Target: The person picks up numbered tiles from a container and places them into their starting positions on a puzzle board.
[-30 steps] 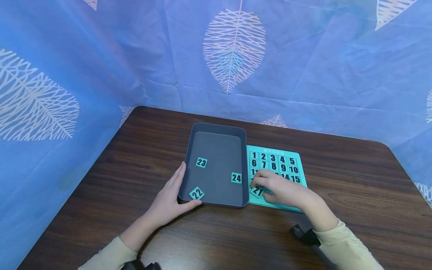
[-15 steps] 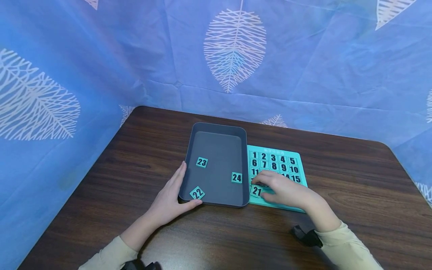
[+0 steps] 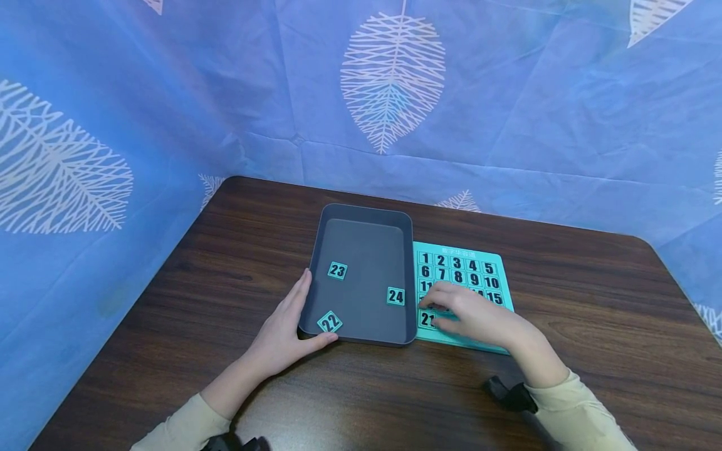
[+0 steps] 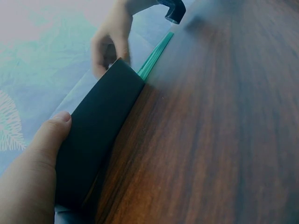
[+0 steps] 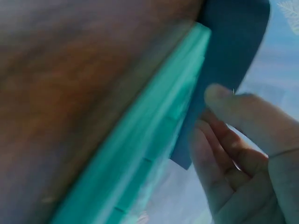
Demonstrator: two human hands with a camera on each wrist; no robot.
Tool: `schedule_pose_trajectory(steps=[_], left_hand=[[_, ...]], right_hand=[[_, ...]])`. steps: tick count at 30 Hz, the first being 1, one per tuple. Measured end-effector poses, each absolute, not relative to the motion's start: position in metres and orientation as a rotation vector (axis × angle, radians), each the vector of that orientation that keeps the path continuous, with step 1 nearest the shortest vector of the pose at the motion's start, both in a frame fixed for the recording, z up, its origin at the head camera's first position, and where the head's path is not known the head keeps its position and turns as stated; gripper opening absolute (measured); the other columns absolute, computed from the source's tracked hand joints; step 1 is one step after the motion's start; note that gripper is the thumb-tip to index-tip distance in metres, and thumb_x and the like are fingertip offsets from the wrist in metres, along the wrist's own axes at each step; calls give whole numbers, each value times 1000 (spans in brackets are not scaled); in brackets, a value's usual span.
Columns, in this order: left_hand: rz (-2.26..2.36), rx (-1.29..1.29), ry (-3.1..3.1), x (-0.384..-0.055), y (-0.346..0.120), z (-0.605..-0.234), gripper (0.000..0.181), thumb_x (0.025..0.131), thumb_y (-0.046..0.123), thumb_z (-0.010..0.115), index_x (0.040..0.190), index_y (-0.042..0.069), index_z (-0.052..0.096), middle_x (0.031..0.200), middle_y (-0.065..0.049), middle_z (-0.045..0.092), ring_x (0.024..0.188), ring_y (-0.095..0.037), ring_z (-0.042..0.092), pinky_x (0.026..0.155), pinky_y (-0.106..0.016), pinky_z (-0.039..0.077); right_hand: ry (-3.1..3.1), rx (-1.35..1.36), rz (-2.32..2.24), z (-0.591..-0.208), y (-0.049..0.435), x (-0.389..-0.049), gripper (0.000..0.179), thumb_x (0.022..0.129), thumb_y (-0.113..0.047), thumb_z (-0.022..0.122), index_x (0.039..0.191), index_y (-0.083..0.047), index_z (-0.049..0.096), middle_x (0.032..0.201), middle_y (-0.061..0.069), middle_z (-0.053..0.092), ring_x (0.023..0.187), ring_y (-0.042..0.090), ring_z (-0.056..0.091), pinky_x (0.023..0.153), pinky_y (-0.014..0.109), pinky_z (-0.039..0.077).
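My left hand rests at the near-left corner of a dark grey tray, fingers straight along its left side and thumb at the front rim. In the left wrist view that thumb touches the tray's dark wall. My right hand is over the lower left of a turquoise number board, fingers bent and thumb apart from them. Number tile 21 lies square in the board's bottom-left place, the thumb overlapping its right side. No tile shows between the fingers in the right wrist view.
Inside the tray lie tile 23, tile 24 and tile 22, which is turned askew. The board sits against the tray's right side on a dark wooden table. Blue leaf-patterned cloth hangs behind.
Tile 21 has turned from tilted to square and settled into the board's lower-left corner. My right thumb now covers part of it. The left hand and the tray have stayed put.
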State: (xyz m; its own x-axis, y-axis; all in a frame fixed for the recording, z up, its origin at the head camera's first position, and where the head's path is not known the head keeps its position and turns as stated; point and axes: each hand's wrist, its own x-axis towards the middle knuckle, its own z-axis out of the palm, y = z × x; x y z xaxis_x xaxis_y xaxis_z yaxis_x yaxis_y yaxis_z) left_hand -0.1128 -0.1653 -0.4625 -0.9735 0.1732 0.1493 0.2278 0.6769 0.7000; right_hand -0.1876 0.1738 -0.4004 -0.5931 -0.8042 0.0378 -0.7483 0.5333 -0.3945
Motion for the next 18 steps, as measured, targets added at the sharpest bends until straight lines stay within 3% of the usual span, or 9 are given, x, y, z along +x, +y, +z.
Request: schedule_pose_trajectory(steps=[18], left_hand=[[-1188, -339, -2802, -113, -166, -464, 110, 76, 62, 70, 155, 22, 4, 160, 0, 7, 143, -23, 15, 105, -55, 28]], right_hand=[[2637, -1608, -628, -388, 101, -187, 22, 90, -7, 66, 112, -8, 66, 110, 0, 60, 102, 13, 56, 83, 29, 49]])
